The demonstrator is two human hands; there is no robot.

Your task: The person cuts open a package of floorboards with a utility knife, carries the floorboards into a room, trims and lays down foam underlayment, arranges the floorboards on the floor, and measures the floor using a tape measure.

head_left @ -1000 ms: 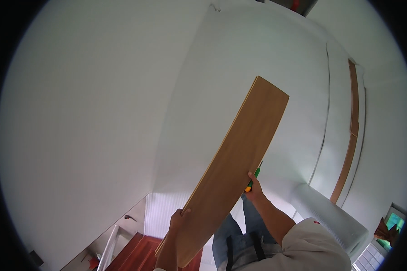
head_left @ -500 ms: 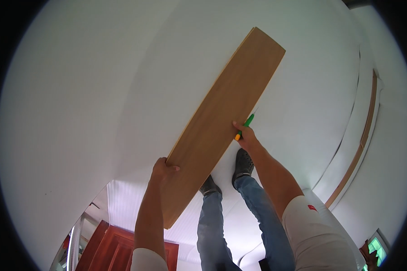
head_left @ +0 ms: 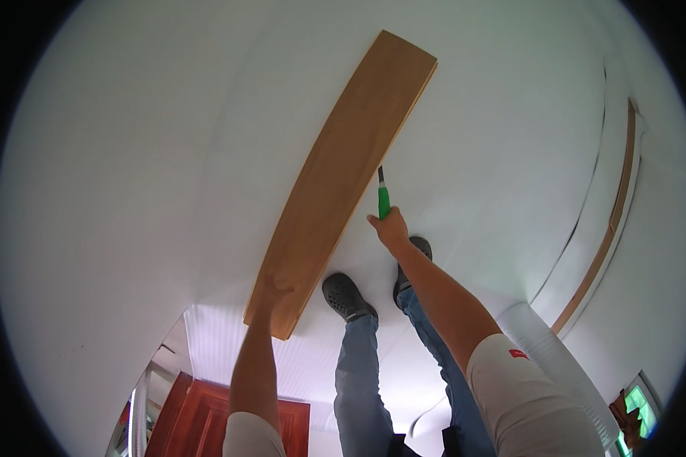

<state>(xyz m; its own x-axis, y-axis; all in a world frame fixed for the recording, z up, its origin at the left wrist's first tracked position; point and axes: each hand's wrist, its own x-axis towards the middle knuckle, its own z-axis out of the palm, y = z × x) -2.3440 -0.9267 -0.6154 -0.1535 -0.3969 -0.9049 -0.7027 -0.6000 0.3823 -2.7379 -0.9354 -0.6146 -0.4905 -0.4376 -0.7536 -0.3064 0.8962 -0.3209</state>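
The long brown plank (head_left: pixel 343 160) stretches over the pale floor (head_left: pixel 488 167), and to its right I see the right hand (head_left: pixel 391 228) closed round the green handle of a tool (head_left: pixel 383 202), thumb sticking out towards the plank. The tool's dark tip comes up by the plank's right edge; I can't tell if they touch. Over the plank's near end the left hand (head_left: pixel 273 295) is open, thumb spread, holding nothing; whether it presses or hovers is unclear. Well right of the plank, the pale right sleeve (head_left: pixel 526 400) carries a small red label (head_left: pixel 517 354), too small to read. Dark shoes (head_left: pixel 347 295) stand just right of the plank's near end.
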